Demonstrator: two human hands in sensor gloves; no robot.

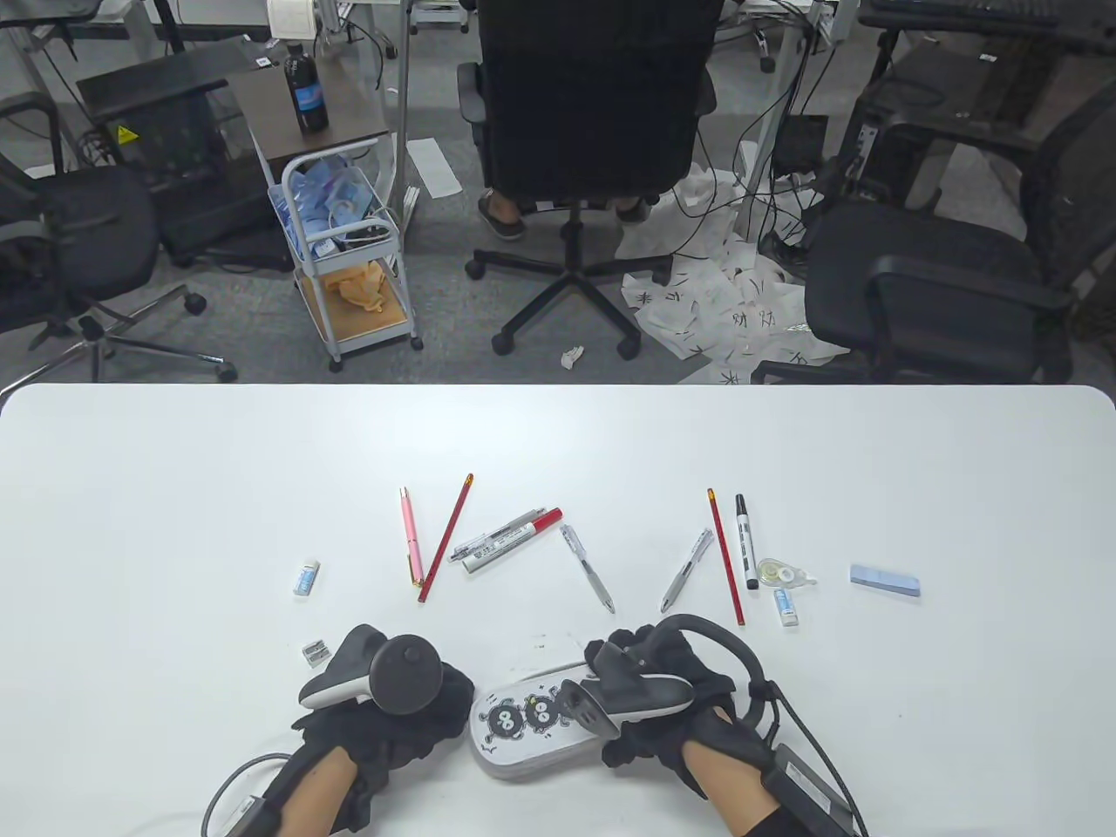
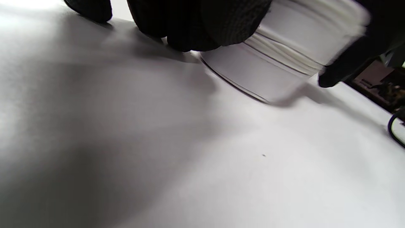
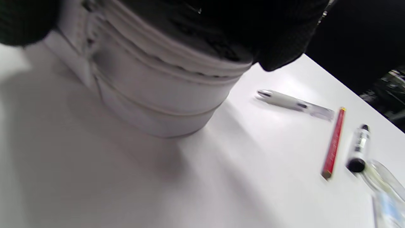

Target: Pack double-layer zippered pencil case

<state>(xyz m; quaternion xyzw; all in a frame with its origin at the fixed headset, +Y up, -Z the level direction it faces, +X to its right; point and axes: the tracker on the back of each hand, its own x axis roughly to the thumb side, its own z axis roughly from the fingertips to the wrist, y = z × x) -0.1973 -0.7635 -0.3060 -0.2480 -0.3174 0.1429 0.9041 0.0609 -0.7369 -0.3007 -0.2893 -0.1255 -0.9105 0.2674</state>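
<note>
A white zippered pencil case printed with black soot-ball characters (image 1: 523,724) lies at the near middle of the white tabletop (image 1: 174,488), held between both hands. The left hand (image 1: 392,715) curls its gloved fingers (image 2: 202,25) round the case's left end, and the right hand (image 1: 654,697) clamps over its right end, fingers wrapped across the stacked white zip bands seen in the right wrist view. Farther out lies a scatter of stationery: a pink pen with gold trim (image 1: 411,534) just beside a red pencil (image 1: 446,538), then a white marker with a red cap (image 1: 513,540) touching a grey pen, and a clear ballpoint (image 1: 587,567) to their right. Right of centre are a grey-and-clear pen (image 1: 687,568), a second red pencil (image 1: 725,557), a white marker with a black cap (image 1: 745,540), a clear correction-tape dispenser (image 1: 785,572), a small blue-and-white eraser (image 1: 786,607) and, well apart at far right, a pale blue rectangular block (image 1: 885,581). On the left sit another small blue-and-white eraser (image 1: 308,577) and a little metal sharpener (image 1: 316,651) near the left hand
</note>
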